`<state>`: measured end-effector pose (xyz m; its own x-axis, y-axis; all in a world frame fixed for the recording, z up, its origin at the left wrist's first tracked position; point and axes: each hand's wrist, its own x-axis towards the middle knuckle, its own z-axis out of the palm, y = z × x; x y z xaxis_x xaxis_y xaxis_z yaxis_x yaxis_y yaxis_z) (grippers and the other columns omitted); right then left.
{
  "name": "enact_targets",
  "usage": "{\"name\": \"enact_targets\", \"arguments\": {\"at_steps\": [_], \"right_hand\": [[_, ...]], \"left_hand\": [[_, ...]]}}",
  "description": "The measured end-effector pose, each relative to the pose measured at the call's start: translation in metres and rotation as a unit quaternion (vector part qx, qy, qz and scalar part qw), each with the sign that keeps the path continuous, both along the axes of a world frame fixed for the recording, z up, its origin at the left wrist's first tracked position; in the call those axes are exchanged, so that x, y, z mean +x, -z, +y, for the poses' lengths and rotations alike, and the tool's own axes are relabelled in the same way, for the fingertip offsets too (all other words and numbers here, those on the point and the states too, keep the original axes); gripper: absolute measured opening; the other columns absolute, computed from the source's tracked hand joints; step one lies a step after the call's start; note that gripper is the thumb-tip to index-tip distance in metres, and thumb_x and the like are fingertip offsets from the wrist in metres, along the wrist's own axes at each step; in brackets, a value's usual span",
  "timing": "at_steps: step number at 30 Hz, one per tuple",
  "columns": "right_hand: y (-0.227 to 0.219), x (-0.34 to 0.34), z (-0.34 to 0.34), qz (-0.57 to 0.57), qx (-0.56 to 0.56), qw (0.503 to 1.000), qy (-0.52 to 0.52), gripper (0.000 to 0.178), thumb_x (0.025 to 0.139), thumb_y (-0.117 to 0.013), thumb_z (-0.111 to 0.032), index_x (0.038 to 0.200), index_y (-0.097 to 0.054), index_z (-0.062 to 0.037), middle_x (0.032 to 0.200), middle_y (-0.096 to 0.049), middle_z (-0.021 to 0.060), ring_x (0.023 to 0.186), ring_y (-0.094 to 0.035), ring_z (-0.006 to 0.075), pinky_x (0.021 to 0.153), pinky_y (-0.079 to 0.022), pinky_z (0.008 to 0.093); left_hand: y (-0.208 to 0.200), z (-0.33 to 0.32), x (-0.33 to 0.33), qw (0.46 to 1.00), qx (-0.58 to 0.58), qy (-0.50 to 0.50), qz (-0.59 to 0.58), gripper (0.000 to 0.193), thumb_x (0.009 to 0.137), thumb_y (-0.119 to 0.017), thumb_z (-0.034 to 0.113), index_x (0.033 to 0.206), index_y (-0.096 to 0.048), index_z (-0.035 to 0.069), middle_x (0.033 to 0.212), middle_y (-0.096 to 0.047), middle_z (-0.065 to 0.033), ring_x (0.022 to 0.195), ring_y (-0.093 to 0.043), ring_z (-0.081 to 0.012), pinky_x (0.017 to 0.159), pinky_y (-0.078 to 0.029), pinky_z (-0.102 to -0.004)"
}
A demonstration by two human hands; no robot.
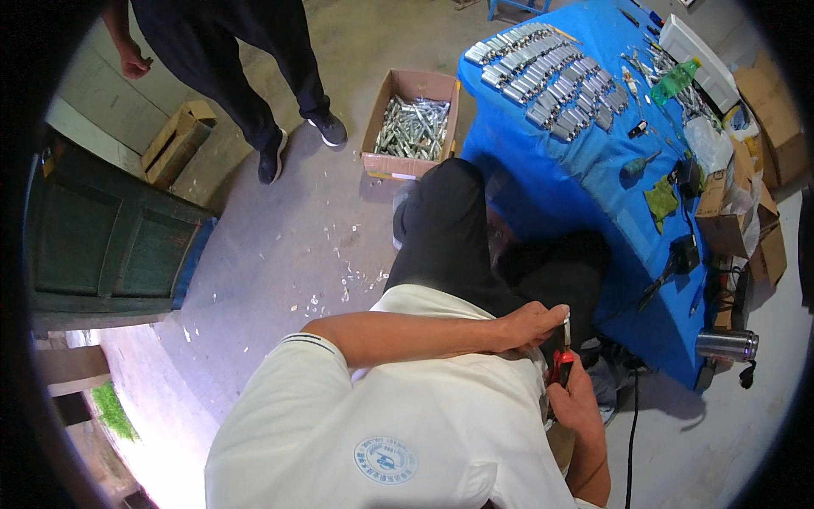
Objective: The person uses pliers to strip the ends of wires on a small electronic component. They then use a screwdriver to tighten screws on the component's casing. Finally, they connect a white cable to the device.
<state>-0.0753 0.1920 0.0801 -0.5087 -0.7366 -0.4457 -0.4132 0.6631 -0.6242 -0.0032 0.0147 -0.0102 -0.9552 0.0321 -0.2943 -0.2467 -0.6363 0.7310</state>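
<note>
My left hand (pixel 527 327) reaches across in front of my body, its fingers closed at the upper end of a slim metal piece. What those fingers hold is too small to name. Below it my right hand (pixel 580 399) is closed around a red-and-black-handled tool (pixel 562 366) that points up toward the left fingertips. The two hands are close together over my lap, beside the near edge of the blue-covered table (pixel 543 191). The tool's exact kind cannot be made out.
Rows of silver metal cylinders (pixel 551 78) lie on the table, with a green bottle (pixel 676 81) and a steel flask (pixel 727 344) at its right. An open cardboard box (pixel 452 119) of metal parts stands on the floor. Another person's legs (pixel 246 76) are at upper left.
</note>
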Motion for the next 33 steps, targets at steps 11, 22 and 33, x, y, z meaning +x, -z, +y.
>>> {"name": "enact_targets", "arguments": {"at_steps": [11, 22, 33], "right_hand": [[0.006, 0.002, -0.002, -0.032, -0.008, 0.999, 0.019, 0.045, 0.073, -0.053, -0.004, 0.118, -0.048, 0.0031, 0.084, -0.061, 0.0156, 0.078, -0.061, 0.0280, 0.076, -0.048, 0.0370], [0.028, 0.004, 0.004, 0.101, -0.020, 0.995, -0.014, 0.057, 0.073, -0.054, -0.005, 0.128, -0.042, 0.0065, 0.095, -0.063, 0.0265, 0.090, -0.062, 0.0446, 0.084, -0.048, 0.0477], [0.032, 0.003, -0.002, 0.191, 0.021, 0.981, -0.015, 0.061, 0.073, -0.055, -0.004, 0.131, -0.039, 0.0047, 0.104, -0.061, 0.0286, 0.095, -0.061, 0.0452, 0.087, -0.047, 0.0495]], "left_hand": [[0.004, 0.003, 0.001, 0.999, -0.016, -0.034, 0.026, 0.062, 0.097, -0.042, 0.058, 0.052, -0.035, 0.015, 0.052, -0.031, 0.0022, 0.047, -0.026, -0.0100, 0.044, -0.023, -0.0276], [0.004, 0.004, 0.000, 0.999, -0.002, -0.030, 0.014, 0.064, 0.096, -0.041, 0.059, 0.051, -0.035, 0.014, 0.050, -0.031, 0.0020, 0.043, -0.026, -0.0108, 0.041, -0.022, -0.0284], [-0.002, -0.004, 0.004, 0.986, 0.157, 0.045, -0.027, 0.062, 0.095, -0.041, 0.063, 0.055, -0.027, 0.018, 0.052, -0.026, 0.0043, 0.045, -0.017, -0.0081, 0.041, -0.015, -0.0256]]}}
